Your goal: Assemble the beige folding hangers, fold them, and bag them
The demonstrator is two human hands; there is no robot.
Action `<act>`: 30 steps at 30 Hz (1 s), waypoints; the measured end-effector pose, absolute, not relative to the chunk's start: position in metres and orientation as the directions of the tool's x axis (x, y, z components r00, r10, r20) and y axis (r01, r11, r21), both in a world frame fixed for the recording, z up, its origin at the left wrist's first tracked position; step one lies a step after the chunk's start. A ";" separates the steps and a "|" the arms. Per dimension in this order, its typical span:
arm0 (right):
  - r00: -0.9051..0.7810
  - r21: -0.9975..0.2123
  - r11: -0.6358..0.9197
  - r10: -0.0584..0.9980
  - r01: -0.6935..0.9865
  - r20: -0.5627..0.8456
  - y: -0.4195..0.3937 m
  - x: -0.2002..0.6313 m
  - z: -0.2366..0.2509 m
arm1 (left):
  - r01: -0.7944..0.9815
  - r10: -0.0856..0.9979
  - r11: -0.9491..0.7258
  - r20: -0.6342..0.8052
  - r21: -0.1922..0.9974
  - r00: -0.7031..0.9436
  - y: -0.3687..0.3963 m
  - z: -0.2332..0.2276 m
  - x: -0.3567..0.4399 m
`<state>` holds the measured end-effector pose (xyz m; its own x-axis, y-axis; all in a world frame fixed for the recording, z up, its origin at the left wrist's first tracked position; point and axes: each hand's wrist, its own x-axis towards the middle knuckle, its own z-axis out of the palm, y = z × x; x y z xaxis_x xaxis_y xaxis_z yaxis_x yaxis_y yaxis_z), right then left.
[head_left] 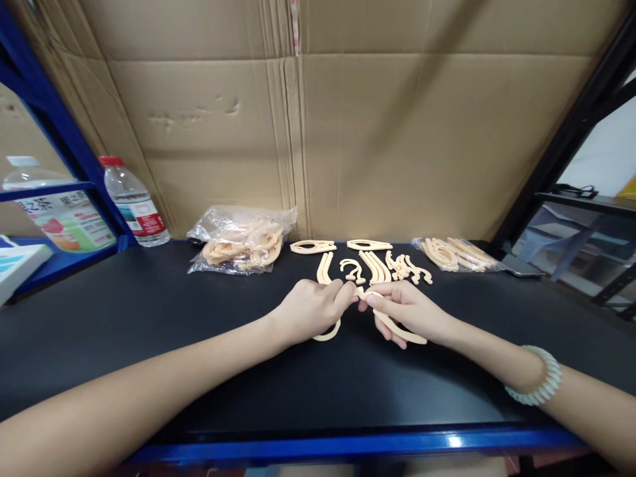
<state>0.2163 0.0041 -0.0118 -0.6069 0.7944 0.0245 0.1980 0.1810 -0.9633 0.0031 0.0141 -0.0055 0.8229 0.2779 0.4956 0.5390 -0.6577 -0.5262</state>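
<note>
My left hand (318, 306) is closed in a pinch on a cream plastic hanger hook, whose curved end (328, 333) shows below the palm. My right hand (405, 308) grips a long, curved hanger arm (401, 331) of the same colour. Both pieces meet between my fingertips, just above the black tabletop; the fingers hide the joint. Right behind my hands lie more hanger arms, a few on the left (324, 268) and several on the right (375, 267). Loose hooks (354, 270) lie between these groups, and a pile of small hooks (408, 267) is at their right.
Two folded hangers (313, 247) (368, 245) lie near the cardboard wall (199, 132). Plastic bags of hanger parts stand at back left (243, 245) and back right (454, 255). A water bottle (136, 205) is at far left; a dark flat device (521, 265) lies far right.
</note>
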 end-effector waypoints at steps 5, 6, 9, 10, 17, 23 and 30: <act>-0.523 -0.891 0.318 0.845 0.323 0.112 0.002 0.215 -0.010 | 0.529 0.339 -0.644 0.415 -0.552 0.845 0.012 -0.003 0.006; -0.509 -0.871 0.342 0.851 0.352 0.129 0.001 0.215 -0.010 | 0.530 0.353 -0.648 0.401 -0.547 0.846 0.011 -0.003 0.007; -0.478 -0.821 0.396 0.861 0.412 0.175 -0.001 0.213 -0.010 | 0.541 0.396 -0.664 0.371 -0.516 0.840 0.010 -0.001 0.008; -0.471 -0.803 0.420 0.859 0.424 0.200 -0.002 0.213 -0.010 | 0.548 0.414 -0.673 0.360 -0.497 0.836 0.009 -0.001 0.008; -0.436 -0.615 0.655 0.754 0.439 0.491 -0.002 0.220 -0.007 | 0.743 0.668 -0.667 0.390 -0.063 0.633 0.014 -0.004 0.005; -0.230 -0.718 0.619 0.785 0.318 0.575 0.026 0.255 0.007 | 0.759 0.838 -0.523 0.395 0.387 0.376 0.020 0.002 -0.002; -0.310 -0.304 0.669 0.636 0.678 0.707 0.064 0.293 -0.001 | 0.596 0.953 -0.302 0.227 0.744 0.200 0.025 0.008 -0.006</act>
<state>0.2934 0.0640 -0.0014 -0.3102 0.6359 0.7067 0.6781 0.6690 -0.3043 -0.0061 0.0251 0.0075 0.2000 0.9531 0.2273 0.5961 -0.3025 0.7438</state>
